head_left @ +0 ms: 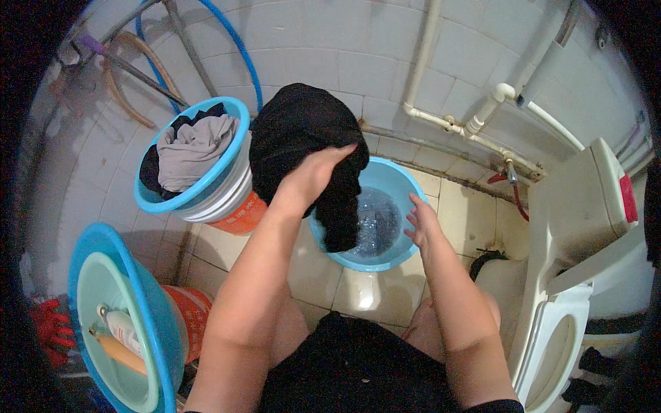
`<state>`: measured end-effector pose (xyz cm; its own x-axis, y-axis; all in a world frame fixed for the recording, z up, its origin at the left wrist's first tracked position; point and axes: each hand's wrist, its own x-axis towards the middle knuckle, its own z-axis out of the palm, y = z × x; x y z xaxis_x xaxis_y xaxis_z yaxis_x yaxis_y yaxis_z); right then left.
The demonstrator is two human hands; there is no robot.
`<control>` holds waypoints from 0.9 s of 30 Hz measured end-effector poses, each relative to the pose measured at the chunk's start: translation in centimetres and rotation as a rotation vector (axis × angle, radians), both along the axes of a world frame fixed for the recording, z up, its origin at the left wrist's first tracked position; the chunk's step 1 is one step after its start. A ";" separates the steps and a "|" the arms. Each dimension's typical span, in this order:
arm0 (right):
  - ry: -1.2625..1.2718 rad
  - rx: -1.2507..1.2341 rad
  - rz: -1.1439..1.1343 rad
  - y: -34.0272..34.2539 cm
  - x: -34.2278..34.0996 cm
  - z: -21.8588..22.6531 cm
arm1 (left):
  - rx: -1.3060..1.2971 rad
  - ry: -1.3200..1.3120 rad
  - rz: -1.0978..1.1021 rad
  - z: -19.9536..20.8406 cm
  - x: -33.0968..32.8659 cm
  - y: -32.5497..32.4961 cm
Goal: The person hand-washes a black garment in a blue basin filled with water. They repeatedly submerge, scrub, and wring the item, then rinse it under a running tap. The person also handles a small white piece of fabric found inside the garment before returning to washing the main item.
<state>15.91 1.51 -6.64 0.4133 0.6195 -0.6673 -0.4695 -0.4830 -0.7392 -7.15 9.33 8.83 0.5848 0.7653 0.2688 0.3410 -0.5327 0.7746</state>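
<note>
My left hand [311,177] is closed on a bunched black garment [299,120], holding it up over the left side of a light blue basin [406,260]. The thumb lies across the cloth, and the other fingers are mostly hidden by it. One end of the garment hangs down in front of the basin. Greyish, bubbly water [381,219] fills the bottom of the basin, which stands on the tiled floor. At the basin's right rim is my right hand [425,226], fingers apart and holding nothing.
A blue basin [241,113] of grey and black clothes rests on a white-and-orange bucket [242,215]. Lower left, another blue basin [103,237] holds a pale green one [89,275] containing a bottle [124,332]. A toilet [561,351] is at right; pipes [427,58] line the wall.
</note>
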 end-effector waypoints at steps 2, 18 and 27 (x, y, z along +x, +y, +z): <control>0.021 -0.077 0.005 -0.6 0.1 -2.7 | -0.044 -0.045 0.037 -1.5 -1.4 1.1; 0.132 -0.171 -0.274 -3.3 1.2 -13.8 | -0.218 -0.111 0.233 0.6 -6.3 1.5; -0.343 0.208 -0.029 2.0 -1.9 -2.8 | -0.255 -0.071 0.295 0.8 -6.4 1.4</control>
<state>13.97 3.53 -9.43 0.6099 0.7114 -0.3492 -0.1895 -0.2969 -0.9359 -13.55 10.76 9.67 0.3164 0.9453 0.0798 0.3917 -0.2068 0.8966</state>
